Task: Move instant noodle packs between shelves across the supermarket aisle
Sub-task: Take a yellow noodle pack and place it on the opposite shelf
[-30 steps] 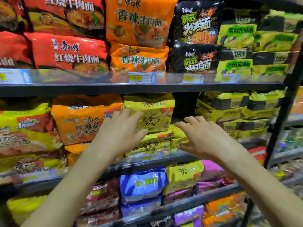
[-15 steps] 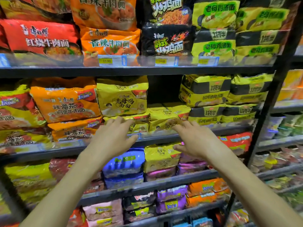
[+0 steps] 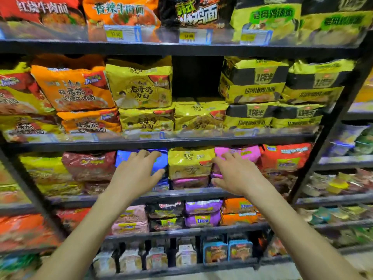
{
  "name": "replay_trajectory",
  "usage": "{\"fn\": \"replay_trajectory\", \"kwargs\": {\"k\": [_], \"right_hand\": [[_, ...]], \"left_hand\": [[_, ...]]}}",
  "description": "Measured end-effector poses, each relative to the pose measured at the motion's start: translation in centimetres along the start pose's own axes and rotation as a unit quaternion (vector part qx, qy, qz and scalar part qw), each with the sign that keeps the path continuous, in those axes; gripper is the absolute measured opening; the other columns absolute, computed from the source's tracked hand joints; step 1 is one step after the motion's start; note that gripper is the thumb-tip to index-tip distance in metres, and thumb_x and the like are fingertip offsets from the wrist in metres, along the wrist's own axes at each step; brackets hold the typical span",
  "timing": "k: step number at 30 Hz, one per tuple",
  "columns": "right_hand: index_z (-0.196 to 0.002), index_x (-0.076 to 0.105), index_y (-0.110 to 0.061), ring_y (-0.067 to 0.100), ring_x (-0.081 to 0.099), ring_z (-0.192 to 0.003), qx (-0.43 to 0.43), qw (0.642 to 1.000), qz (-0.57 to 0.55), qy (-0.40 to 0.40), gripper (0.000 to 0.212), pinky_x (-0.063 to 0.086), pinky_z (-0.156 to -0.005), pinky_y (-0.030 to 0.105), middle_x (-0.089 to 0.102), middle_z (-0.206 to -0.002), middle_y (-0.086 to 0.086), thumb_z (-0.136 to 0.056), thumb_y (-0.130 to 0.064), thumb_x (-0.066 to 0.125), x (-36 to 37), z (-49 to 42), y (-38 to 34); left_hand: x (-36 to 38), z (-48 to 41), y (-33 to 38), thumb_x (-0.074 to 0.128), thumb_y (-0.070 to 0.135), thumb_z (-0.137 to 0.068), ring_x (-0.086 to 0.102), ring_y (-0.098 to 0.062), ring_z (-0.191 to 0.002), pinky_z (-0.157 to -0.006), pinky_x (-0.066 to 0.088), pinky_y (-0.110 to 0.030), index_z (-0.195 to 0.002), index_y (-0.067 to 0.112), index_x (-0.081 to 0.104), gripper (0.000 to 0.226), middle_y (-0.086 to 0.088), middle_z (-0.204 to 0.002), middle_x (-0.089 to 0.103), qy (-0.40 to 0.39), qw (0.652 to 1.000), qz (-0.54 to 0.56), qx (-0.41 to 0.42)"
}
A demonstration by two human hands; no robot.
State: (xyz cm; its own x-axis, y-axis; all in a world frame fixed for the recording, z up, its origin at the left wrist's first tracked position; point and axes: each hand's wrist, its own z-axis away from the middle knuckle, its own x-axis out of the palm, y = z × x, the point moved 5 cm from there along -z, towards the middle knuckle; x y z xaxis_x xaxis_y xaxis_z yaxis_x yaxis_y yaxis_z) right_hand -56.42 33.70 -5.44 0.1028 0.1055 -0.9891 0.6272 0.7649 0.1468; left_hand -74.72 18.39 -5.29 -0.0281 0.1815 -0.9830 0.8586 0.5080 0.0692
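Fingers on left hand and right hand are hovering wide open, empty, flanking the yellow noodle pack sitting atop a pink pack on the shelf. Advising squeezing both sides evenly, lifting before pulling.

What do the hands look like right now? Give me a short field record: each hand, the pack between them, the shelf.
left hand: open, fingers spread, in front of the blue pack, holding nothing
right hand: open, fingers spread, in front of the pink pack, holding nothing
between the hands: yellow noodle pack, top of its stack, not gripped
shelf: third tier down in view
contact with packs: cannot tell
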Motion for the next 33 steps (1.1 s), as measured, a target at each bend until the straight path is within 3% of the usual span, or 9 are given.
{"fn": "replay_trajectory", "kwargs": {"k": [4,13,15,18,24,26,29,33], "right_hand": [[-0.150,0.033,-0.024,0.033,0.043,-0.133,-0.003,0.999,-0.049,0.005,0.061,0.045,-0.099,0.046,0.045,-0.144,0.009,-0.097,-0.048,0.053,3.1,-1.9,0.4],[-0.160,0.018,-0.025,0.035,0.052,-0.119,0.032,0.986,-0.156,0.048,0.076,0.053,-0.084,0.045,0.050,-0.134,0.010,-0.095,-0.036,0.058,12.1,-7.9,2.5],[-0.160,0.014,-0.025,0.035,0.053,-0.119,0.033,0.982,-0.176,0.061,0.079,0.053,-0.081,0.045,0.048,-0.136,0.010,-0.095,-0.033,0.059,13.8,-9.3,3.0],[-0.161,0.008,-0.027,0.033,0.050,-0.124,0.022,0.965,-0.250,0.077,0.083,0.051,-0.084,0.044,0.045,-0.143,0.009,-0.096,-0.028,0.060,16.4,-10.7,3.5],[-0.159,-0.005,-0.040,0.020,0.045,-0.137,-0.009,0.925,-0.364,0.110,0.090,0.043,-0.083,0.031,0.022,-0.163,-0.005,-0.097,-0.025,0.059,19.7,-13.2,3.6],[-0.155,-0.011,-0.049,0.021,0.046,-0.139,-0.025,0.914,-0.384,0.125,0.094,0.048,-0.089,0.036,0.019,-0.164,-0.006,-0.097,-0.026,0.060,20.2,-14.1,3.4],[-0.149,-0.016,-0.057,0.017,0.027,-0.151,-0.046,0.902,-0.404,0.146,0.099,0.044,-0.109,0.045,0.019,-0.165,-0.003,-0.097,-0.025,0.062,20.9,-15.4,3.2],[-0.160,-0.002,-0.035,0.026,0.028,-0.151,-0.051,0.883,-0.411,0.220,0.096,0.044,-0.110,0.051,0.022,-0.166,0.003,-0.094,-0.018,0.065,22.4,-16.2,3.0]], "left_hand": [[3.3,-0.5,0.3,0.050,0.047,-0.102,0.047,-0.026,-0.137,-0.092,0.050,-0.042,-0.153,0.034,0.035,0.055,0.002,-0.151,0.047,0.012,0.997,0.071,-0.021],[15.8,-5.3,-1.2,0.061,0.025,-0.099,0.048,-0.030,-0.134,-0.100,0.045,-0.046,-0.160,0.030,0.024,0.072,-0.008,-0.139,0.052,0.029,0.960,0.269,-0.067],[17.8,-6.4,-0.9,0.061,0.024,-0.099,0.050,-0.031,-0.131,-0.098,0.046,-0.046,-0.161,0.030,0.019,0.076,-0.010,-0.137,0.051,0.042,0.958,0.279,-0.057],[20.4,-7.6,-0.6,0.062,0.023,-0.098,0.043,-0.027,-0.140,-0.106,0.044,-0.046,-0.162,0.033,0.011,0.083,-0.006,-0.152,0.044,0.051,0.949,0.305,-0.056],[23.5,-9.2,-0.5,0.066,0.015,-0.095,0.039,-0.023,-0.144,-0.114,0.037,-0.041,-0.163,0.030,0.004,0.094,-0.003,-0.161,0.035,0.087,0.935,0.333,-0.082],[24.2,-9.6,-0.3,0.066,0.017,-0.096,0.037,-0.023,-0.146,-0.114,0.038,-0.044,-0.161,0.039,-0.004,0.098,-0.001,-0.164,0.031,0.097,0.935,0.330,-0.089],[24.8,-10.2,0.4,0.069,0.019,-0.095,0.039,-0.024,-0.147,-0.113,0.039,-0.040,-0.147,0.063,-0.019,0.111,-0.003,-0.165,0.031,0.131,0.924,0.348,-0.087],[25.7,-12.0,0.9,0.072,0.018,-0.092,0.041,-0.026,-0.148,-0.113,0.043,-0.048,-0.142,0.066,-0.026,0.120,-0.008,-0.166,0.031,0.160,0.908,0.378,-0.085]]}}
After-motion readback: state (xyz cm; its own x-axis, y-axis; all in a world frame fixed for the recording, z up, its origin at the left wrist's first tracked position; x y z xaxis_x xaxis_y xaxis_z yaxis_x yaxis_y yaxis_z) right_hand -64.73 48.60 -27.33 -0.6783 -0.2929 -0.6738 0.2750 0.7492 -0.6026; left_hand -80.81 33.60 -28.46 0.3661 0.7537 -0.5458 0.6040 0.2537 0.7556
